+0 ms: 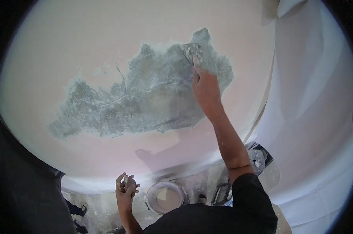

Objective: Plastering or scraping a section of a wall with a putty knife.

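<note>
Grey and ragged at its edges, a broad patch (153,105) spreads over the pale pink wall (106,27), and from where I stand the scraper (193,48) sits high on its right-hand part. The right hand (207,87) has it: the grip is closed round the handle, with a finger stretched forward toward the broad blade, I'd say to steady it and press it flat. The arm reaches up nearly straight, which seems to be simply because that stretch of grey is so high.

The left hand (125,192) hangs low, clear of the wall, its fingers loosely bent. Something pale shows among them, but I can't tell what it is, nor how firmly that grip is closed. Just beside it, on the floor, stands a round bucket (148,199) with pale stuff inside, probably put at the person's feet to be within easy reach.

Over to the right hangs a white sheet (313,85), perhaps there to keep splashes off whatever lies behind. A dark frame (221,193) rests near the bucket, partly hidden by the person's black sleeve (251,195). At the far left, a shoe (84,210) belongs to somebody else, well apart.
</note>
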Demonstrator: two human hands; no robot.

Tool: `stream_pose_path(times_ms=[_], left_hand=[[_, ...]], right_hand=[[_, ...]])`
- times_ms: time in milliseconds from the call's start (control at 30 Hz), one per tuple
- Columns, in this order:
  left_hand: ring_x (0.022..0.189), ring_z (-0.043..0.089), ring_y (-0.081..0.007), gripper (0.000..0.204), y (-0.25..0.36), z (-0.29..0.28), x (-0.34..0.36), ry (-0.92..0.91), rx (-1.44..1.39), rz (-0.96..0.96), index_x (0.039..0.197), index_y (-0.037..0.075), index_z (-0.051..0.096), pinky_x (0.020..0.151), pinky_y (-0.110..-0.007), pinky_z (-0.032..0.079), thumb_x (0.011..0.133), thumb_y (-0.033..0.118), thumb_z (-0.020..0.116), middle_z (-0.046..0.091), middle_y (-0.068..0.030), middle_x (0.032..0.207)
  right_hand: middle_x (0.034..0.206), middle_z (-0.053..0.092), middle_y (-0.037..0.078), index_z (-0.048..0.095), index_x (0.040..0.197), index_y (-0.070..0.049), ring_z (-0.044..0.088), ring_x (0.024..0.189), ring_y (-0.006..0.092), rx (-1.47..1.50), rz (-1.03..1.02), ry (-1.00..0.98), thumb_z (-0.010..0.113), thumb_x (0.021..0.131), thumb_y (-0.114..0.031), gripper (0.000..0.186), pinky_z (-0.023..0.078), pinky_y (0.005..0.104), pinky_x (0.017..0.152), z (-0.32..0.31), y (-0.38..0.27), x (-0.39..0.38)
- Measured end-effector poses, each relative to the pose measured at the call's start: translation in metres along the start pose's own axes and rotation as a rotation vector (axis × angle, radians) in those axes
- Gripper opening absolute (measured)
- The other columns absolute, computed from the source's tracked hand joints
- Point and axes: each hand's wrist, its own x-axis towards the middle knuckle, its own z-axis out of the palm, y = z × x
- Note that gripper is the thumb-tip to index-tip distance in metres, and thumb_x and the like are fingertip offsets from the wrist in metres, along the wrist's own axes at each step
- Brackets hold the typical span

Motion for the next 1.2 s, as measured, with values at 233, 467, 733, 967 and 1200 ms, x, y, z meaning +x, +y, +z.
stream_pose_path(times_ms=[233, 467, 733, 967, 1200], left_hand=[[0.086, 0.068, -0.0275, 0.057, -0.024, 0.028, 0.009, -0.169, -0.088, -0.034, 0.136, 0.009, 0.041, 0.064, -0.032, 0.058, 0.084, -0.001, 0.063, 0.059, -0.0194, 0.121], [0.085, 0.067, -0.0283, 0.044, -0.033, 0.061, 0.006, -0.305, -0.167, -0.193, 0.138, 0.009, 0.038, 0.069, -0.036, 0.057, 0.097, 0.019, 0.051, 0.056, -0.0209, 0.125], [0.079, 0.065, -0.0160, 0.039, -0.068, 0.115, 0.018, -0.377, -0.156, -0.308, 0.135, 0.008, 0.044, 0.063, -0.029, 0.053, 0.100, 0.025, 0.046, 0.062, -0.0095, 0.106], [0.080, 0.063, -0.0135, 0.038, -0.074, 0.157, 0.035, -0.512, -0.033, -0.297, 0.134, 0.008, 0.046, 0.066, -0.028, 0.053, 0.098, 0.018, 0.052, 0.061, -0.0066, 0.098], [0.078, 0.061, -0.0122, 0.042, -0.079, 0.194, 0.037, -0.510, -0.046, -0.327, 0.135, 0.008, 0.046, 0.063, -0.027, 0.050, 0.095, 0.012, 0.057, 0.061, -0.0056, 0.095]], right_hand=[[0.075, 0.059, 0.025, 0.050, 0.139, -0.012, 0.060, 0.066, 0.0396, 0.079, 0.046, 0.049, 0.054, 0.096, -0.013, 0.043, 0.046, 0.0426, 0.060, -0.017, 0.015, -0.058], [0.063, 0.055, 0.021, 0.067, 0.102, -0.002, 0.047, 0.054, 0.0131, 0.563, 0.294, -0.403, 0.064, 0.091, -0.018, 0.020, 0.043, 0.0359, 0.053, -0.008, 0.036, -0.258], [0.060, 0.059, 0.016, 0.062, 0.125, -0.009, 0.049, 0.053, 0.0110, 0.696, 0.384, -0.865, 0.060, 0.095, -0.032, 0.038, 0.042, 0.0333, 0.052, -0.005, 0.054, -0.358], [0.057, 0.055, 0.017, 0.054, 0.136, -0.014, 0.048, 0.048, 0.0175, 0.568, 0.409, -0.921, 0.059, 0.095, -0.031, 0.045, 0.042, 0.0357, 0.051, -0.034, 0.079, -0.327], [0.054, 0.047, 0.014, 0.054, 0.136, -0.014, 0.039, 0.049, 0.0131, 0.655, 0.412, -0.783, 0.061, 0.095, -0.025, 0.043, 0.040, 0.0327, 0.051, -0.048, 0.102, -0.325]])
